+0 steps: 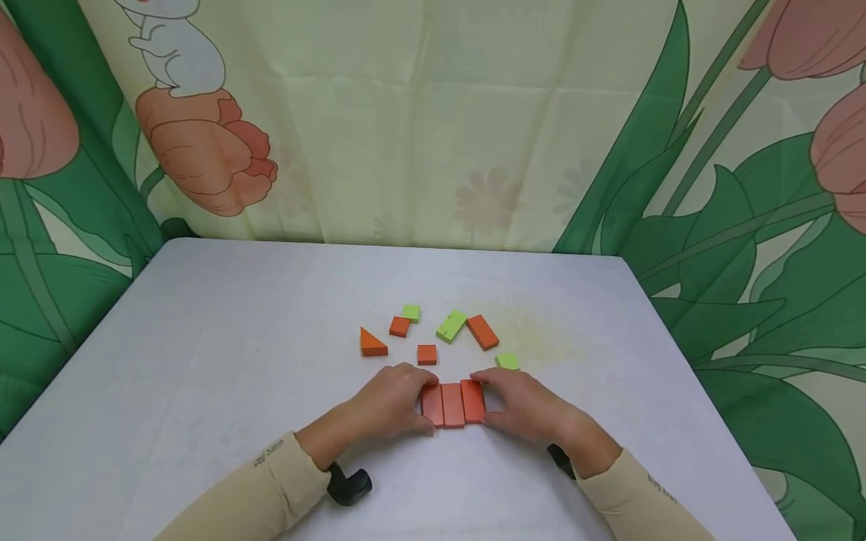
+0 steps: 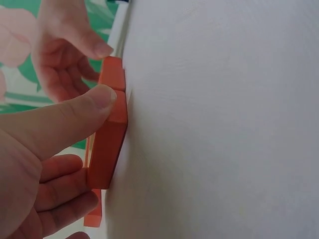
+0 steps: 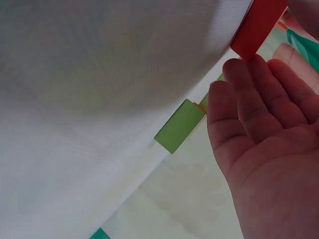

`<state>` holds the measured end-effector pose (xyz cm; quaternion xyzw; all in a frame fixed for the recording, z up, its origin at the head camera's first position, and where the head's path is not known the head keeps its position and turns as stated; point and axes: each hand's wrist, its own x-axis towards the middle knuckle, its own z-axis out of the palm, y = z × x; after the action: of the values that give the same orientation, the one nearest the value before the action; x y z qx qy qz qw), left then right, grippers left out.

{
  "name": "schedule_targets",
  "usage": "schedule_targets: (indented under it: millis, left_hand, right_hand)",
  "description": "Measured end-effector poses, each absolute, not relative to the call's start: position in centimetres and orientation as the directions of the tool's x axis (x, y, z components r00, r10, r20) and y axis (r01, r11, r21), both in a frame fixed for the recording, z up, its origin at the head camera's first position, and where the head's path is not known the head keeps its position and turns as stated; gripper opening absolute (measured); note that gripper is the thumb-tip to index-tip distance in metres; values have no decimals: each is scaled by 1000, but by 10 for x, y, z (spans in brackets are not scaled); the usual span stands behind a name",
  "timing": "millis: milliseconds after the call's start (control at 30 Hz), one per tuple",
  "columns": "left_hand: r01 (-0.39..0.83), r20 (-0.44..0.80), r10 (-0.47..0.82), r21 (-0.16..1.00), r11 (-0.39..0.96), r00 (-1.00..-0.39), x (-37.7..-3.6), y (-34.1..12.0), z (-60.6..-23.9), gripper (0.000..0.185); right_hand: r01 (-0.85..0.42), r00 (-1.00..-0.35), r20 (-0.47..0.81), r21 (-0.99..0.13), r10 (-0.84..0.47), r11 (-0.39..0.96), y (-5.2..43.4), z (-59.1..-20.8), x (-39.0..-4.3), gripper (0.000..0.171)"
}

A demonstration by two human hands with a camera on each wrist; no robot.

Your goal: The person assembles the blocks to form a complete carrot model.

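Observation:
Three flat red rectangular blocks stand side by side in a row in the head view: a left block (image 1: 431, 409), a middle block (image 1: 452, 406) and a right block (image 1: 473, 403). My left hand (image 1: 392, 400) holds the left block by its ends, thumb at the near end and fingers at the far one. In the left wrist view the left thumb (image 2: 75, 117) presses on that block's end (image 2: 109, 144). On the other side my right hand (image 1: 531, 403) grips the right block, which sits slightly farther out. The right wrist view shows the right fingertips against this red block (image 3: 256, 27).
Beyond the hands lie an orange triangle block (image 1: 372, 344), small orange squares (image 1: 427, 355) (image 1: 400, 326), an orange rectangle (image 1: 482, 332), a green rectangle (image 1: 451, 326) and green squares (image 1: 411, 312) (image 1: 507, 361). A white-covered table (image 1: 203, 338) carries everything; a printed curtain (image 1: 406, 150) hangs behind.

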<state>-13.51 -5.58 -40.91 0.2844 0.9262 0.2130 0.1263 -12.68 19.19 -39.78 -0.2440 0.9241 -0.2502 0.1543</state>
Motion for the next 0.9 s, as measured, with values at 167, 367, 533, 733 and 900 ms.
schedule_targets:
  millis: [167, 367, 533, 733, 900]
  left_hand:
    - [487, -99, 588, 462, 742, -803, -135, -53, -410, 61]
    - [508, -81, 605, 462, 727, -792, -133, -48, -411, 61]
    - [512, -81, 608, 458, 727, -790, -131, -41, -411, 61]
    - [524, -67, 612, 448, 724, -788, -127, -33, -409, 59]
    - [502, -66, 592, 458, 733, -804, -123, -29, -411, 63]
  right_hand:
    - [-361, -837, -170, -542, -520, 759, 192, -398, -125, 55]
    - [-358, -842, -172, -531, -511, 768, 197, -397, -120, 54]
    - [-350, -847, -182, -516, -500, 782, 203, -395, -116, 54]
    - [-355, -854, -169, -502, -492, 789, 212, -396, -113, 55]
    - [-362, -856, -152, -507, -495, 782, 216, -397, -111, 55]
